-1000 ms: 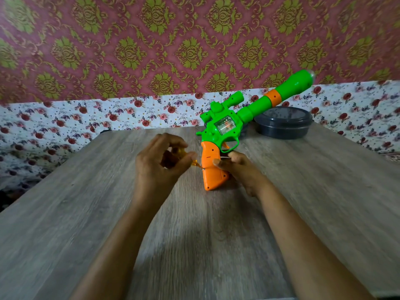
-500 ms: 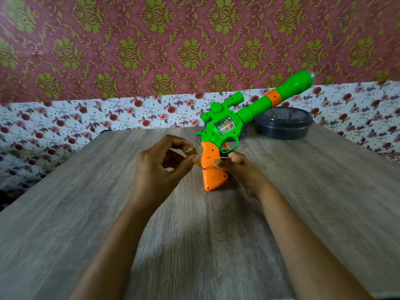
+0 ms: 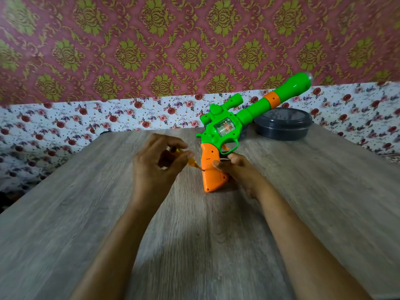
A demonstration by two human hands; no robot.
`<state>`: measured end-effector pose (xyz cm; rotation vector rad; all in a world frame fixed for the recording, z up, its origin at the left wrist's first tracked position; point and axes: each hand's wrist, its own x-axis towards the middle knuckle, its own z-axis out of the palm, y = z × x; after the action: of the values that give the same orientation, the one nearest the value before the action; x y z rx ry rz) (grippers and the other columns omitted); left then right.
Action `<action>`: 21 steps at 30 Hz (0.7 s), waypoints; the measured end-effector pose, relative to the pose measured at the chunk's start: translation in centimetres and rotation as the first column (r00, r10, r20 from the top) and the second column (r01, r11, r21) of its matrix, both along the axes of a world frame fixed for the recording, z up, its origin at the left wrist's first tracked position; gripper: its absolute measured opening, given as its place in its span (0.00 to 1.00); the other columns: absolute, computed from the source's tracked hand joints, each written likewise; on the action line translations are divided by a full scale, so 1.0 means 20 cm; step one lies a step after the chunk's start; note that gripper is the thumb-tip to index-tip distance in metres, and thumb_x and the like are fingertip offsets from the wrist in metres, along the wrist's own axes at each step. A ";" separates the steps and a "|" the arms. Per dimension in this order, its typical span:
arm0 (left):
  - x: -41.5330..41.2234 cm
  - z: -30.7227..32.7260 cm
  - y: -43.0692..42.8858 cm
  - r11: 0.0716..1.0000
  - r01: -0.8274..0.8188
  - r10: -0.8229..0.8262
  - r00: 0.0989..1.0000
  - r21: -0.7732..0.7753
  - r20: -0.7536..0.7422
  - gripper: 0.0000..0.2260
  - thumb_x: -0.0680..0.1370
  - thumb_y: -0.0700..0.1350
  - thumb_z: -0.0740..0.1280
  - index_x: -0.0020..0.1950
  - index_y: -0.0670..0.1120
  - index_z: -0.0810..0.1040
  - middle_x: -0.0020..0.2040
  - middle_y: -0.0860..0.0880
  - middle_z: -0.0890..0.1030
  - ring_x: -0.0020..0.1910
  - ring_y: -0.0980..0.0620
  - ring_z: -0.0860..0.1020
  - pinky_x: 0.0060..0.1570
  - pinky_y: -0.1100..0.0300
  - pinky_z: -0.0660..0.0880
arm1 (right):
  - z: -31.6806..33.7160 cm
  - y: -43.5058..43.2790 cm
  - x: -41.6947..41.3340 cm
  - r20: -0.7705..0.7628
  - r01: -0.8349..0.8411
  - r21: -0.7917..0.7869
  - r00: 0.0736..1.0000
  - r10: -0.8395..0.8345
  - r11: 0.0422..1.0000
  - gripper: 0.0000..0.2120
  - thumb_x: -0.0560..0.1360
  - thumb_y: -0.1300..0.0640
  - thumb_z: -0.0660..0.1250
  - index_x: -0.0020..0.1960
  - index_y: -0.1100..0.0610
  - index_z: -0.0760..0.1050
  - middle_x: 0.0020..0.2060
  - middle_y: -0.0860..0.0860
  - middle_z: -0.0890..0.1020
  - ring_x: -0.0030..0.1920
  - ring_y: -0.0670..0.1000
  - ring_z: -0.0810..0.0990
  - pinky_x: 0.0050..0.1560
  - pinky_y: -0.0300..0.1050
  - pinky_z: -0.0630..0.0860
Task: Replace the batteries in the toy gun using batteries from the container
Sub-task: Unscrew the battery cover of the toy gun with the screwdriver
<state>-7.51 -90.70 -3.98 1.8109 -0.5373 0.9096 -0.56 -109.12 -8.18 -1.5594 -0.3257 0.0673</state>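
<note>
A green toy gun (image 3: 225, 128) with an orange grip (image 3: 212, 169) stands on its grip on the wooden table (image 3: 303, 191), barrel slanting up to the right. My right hand (image 3: 238, 169) grips the orange grip from the right side. My left hand (image 3: 158, 163) pinches a small yellow-handled screwdriver (image 3: 191, 162); its tip touches the left edge of the grip. A dark round lidded container (image 3: 283, 124) sits behind the gun at the table's far right. No batteries are visible.
Patterned wallpaper stands behind the table's far edge. The table's left edge runs diagonally at the left, with floral cloth beyond it. Bare wood lies in front of my forearms.
My left hand's fingers have turned around the screwdriver handle, whose tip stays at the grip. The gun and my right hand have stayed still.
</note>
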 end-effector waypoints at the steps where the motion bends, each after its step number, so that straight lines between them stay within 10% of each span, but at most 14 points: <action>1: 0.00 0.01 0.00 1.000 0.002 -0.002 1.000 0.011 -0.007 0.10 0.70 0.48 0.73 0.44 0.62 0.75 0.44 0.49 0.79 0.34 0.56 0.81 0.35 0.59 0.79 | 0.00 0.00 0.00 -0.002 0.001 0.000 1.000 -0.001 1.000 0.14 0.75 0.63 0.63 0.61 0.61 0.74 0.52 0.56 0.80 0.50 0.51 0.79 0.56 0.46 0.75; 8: -0.02 0.00 0.00 0.989 0.130 -0.125 0.989 0.064 -0.074 0.11 0.73 0.48 0.63 0.56 0.56 0.76 0.48 0.49 0.82 0.42 0.55 0.83 0.44 0.56 0.81 | 0.00 0.00 0.01 -0.031 0.011 -0.024 0.999 -0.012 1.000 0.15 0.76 0.62 0.63 0.62 0.60 0.72 0.53 0.55 0.80 0.49 0.49 0.79 0.49 0.41 0.77; 13: -0.02 0.00 0.00 0.995 0.081 -0.078 0.996 0.065 -0.036 0.12 0.72 0.39 0.72 0.48 0.55 0.76 0.43 0.54 0.82 0.38 0.59 0.82 0.39 0.68 0.78 | -0.01 0.00 0.01 -0.013 0.009 -0.008 1.000 -0.009 1.000 0.14 0.76 0.62 0.63 0.61 0.61 0.73 0.52 0.55 0.80 0.47 0.48 0.79 0.46 0.38 0.78; 21: -0.01 -0.01 -0.01 0.992 0.031 -0.046 0.992 0.126 0.118 0.13 0.67 0.52 0.73 0.40 0.55 0.68 0.43 0.52 0.77 0.33 0.56 0.76 0.30 0.65 0.74 | -0.02 0.00 0.02 0.009 -0.013 0.004 1.000 0.013 1.000 0.14 0.76 0.63 0.63 0.61 0.62 0.73 0.52 0.57 0.80 0.45 0.46 0.80 0.42 0.34 0.78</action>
<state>-7.62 -90.81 -4.13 1.8579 -0.7167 0.9829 -0.13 -109.17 -8.48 -1.5542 -0.3424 0.0695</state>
